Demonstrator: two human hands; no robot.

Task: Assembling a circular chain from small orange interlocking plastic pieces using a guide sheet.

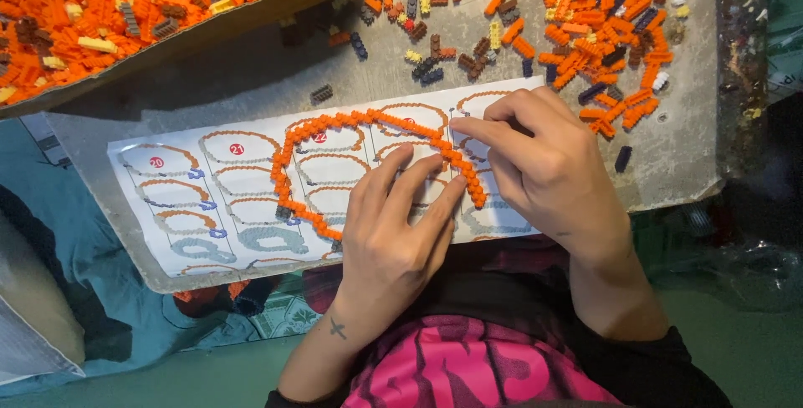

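Observation:
An orange ring of tiny building bricks lies on a white printed instruction sheet with pictures of build steps. My left hand rests flat on the sheet, fingers spread, pressing the ring's lower right side. My right hand curls over the ring's right end, its fingertips pinching or pressing the bricks at the top right of the ring. Part of the ring is hidden under both hands.
A grey board carries the sheet and a scatter of loose orange, yellow and dark bricks at the back right. A cardboard tray heaped with orange bricks sits at the back left. Blue cloth lies at the left.

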